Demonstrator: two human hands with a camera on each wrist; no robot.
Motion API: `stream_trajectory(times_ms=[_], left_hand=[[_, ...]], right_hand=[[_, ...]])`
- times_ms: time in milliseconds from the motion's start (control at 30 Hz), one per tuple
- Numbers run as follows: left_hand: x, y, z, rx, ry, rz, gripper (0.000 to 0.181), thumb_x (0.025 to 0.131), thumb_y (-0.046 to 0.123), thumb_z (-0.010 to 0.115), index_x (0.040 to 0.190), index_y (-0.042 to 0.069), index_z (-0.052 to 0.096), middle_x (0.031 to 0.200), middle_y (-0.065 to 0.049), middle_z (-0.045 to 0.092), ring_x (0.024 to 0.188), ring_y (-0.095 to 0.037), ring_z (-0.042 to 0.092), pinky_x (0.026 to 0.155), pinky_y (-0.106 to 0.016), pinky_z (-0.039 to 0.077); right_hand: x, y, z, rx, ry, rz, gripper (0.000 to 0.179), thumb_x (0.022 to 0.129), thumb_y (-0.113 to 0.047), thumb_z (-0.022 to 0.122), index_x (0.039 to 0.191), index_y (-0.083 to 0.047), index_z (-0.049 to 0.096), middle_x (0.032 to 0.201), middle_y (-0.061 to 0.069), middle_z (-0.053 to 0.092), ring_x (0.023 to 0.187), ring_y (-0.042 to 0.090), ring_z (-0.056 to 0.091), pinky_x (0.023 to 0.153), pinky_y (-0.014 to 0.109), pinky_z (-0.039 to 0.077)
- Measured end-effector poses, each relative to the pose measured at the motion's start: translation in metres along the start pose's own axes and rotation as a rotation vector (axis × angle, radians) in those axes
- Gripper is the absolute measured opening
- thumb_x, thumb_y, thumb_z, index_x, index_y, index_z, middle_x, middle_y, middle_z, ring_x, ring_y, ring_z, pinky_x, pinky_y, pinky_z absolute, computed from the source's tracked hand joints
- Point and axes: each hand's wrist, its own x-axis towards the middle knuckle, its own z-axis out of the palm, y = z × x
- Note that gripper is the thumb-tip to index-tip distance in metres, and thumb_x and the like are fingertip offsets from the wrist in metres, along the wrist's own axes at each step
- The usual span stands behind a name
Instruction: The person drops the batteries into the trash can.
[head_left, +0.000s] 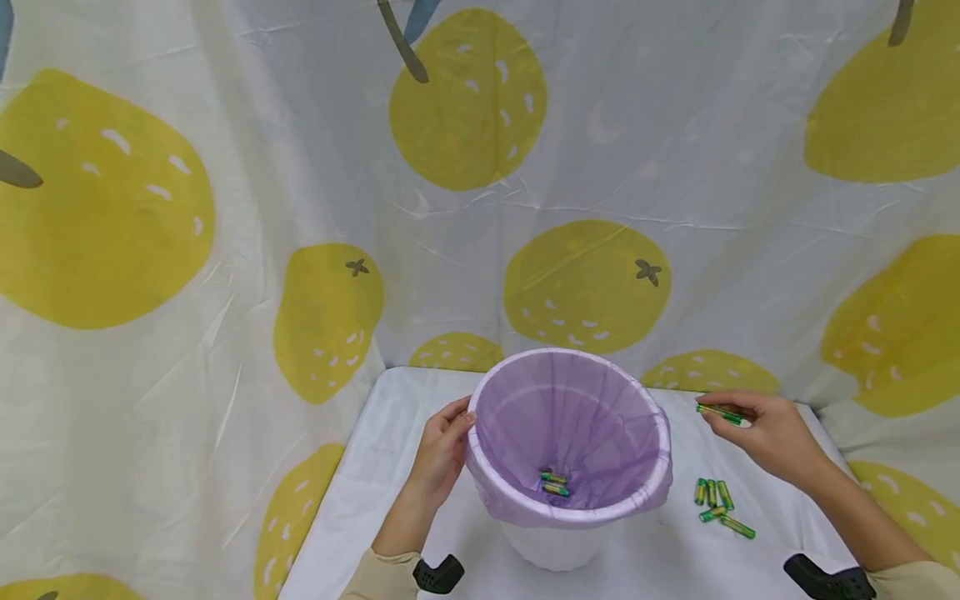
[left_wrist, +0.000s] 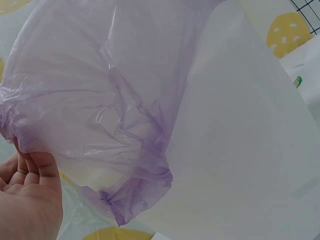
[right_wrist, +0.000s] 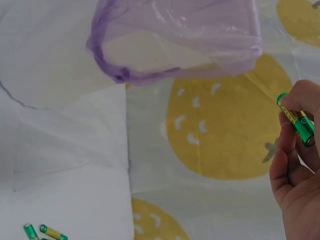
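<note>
A white trash can (head_left: pixel 555 546) stands on the table, lined with a purple plastic bag (head_left: pixel 517 417) folded over its rim. My left hand (head_left: pixel 441 450) grips the rim at its left side, fingers partly hidden by the bag in the left wrist view. Inside, several green-and-gold batteries (head_left: pixel 555 489) lie at the bottom. To the right of the can, my right hand (head_left: pixel 776 437) pinches a battery (right_wrist: pixel 297 120) between thumb and fingers, above the table and apart from the can. Below that hand, several loose batteries (head_left: pixel 712 493) lie on the table.
A white cloth covers the table (head_left: pixel 420 392). Behind and beside it hangs a pale curtain (head_left: pixel 322 125) printed with yellow fruit. Black wrist devices (head_left: pixel 438 575) sit on both forearms.
</note>
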Motion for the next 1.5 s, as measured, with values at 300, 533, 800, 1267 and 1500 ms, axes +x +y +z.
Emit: stream_trajectory(times_ms=[300, 533, 800, 1267, 1500], left_hand=[[0.0, 0.0, -0.001, -0.021, 0.008, 0.004, 0.043, 0.101, 0.0, 0.056, 0.138, -0.018, 0.046, 0.118, -0.016, 0.065, 0.106, -0.023, 0.064, 0.09, -0.031, 0.056], [0.0, 0.0, -0.002, 0.0, 0.0, -0.002, 0.045, 0.101, 0.002, 0.058, 0.14, -0.018, 0.045, 0.121, -0.018, 0.064, 0.11, -0.026, 0.063, 0.095, -0.033, 0.055], [0.002, -0.001, -0.002, -0.003, 0.009, 0.003, 0.044, 0.101, 0.002, 0.058, 0.138, -0.018, 0.046, 0.121, -0.019, 0.064, 0.11, -0.026, 0.063, 0.094, -0.034, 0.055], [-0.002, -0.003, 0.0, -0.012, 0.03, 0.001, 0.043, 0.101, 0.001, 0.056, 0.138, -0.018, 0.047, 0.122, -0.017, 0.063, 0.111, -0.025, 0.063, 0.093, -0.032, 0.055], [-0.001, -0.003, 0.002, -0.027, 0.029, 0.007, 0.042, 0.101, 0.001, 0.056, 0.139, -0.016, 0.048, 0.125, -0.019, 0.062, 0.11, -0.025, 0.063, 0.092, -0.032, 0.055]], right_hand=[[0.027, -0.03, 0.015, 0.036, -0.049, -0.129, 0.026, 0.082, 0.003, 0.084, 0.105, -0.009, 0.08, 0.103, 0.0, 0.075, 0.095, -0.006, 0.061, 0.077, 0.008, 0.048], [0.047, -0.053, 0.024, 0.031, -0.076, -0.269, 0.029, 0.08, 0.003, 0.083, 0.102, -0.014, 0.081, 0.097, -0.009, 0.074, 0.084, 0.003, 0.064, 0.072, 0.014, 0.051], [0.058, -0.066, 0.041, 0.063, -0.122, -0.349, 0.029, 0.08, 0.006, 0.08, 0.101, -0.014, 0.079, 0.098, -0.009, 0.074, 0.08, 0.005, 0.064, 0.068, 0.017, 0.052], [0.068, -0.086, 0.056, 0.112, -0.167, -0.416, 0.028, 0.085, 0.003, 0.076, 0.103, -0.017, 0.079, 0.097, -0.006, 0.074, 0.082, 0.005, 0.066, 0.07, 0.023, 0.056], [0.074, -0.093, 0.058, 0.154, -0.155, -0.461, 0.035, 0.084, 0.004, 0.079, 0.113, -0.014, 0.076, 0.103, -0.007, 0.073, 0.085, 0.01, 0.065, 0.073, 0.027, 0.057]])
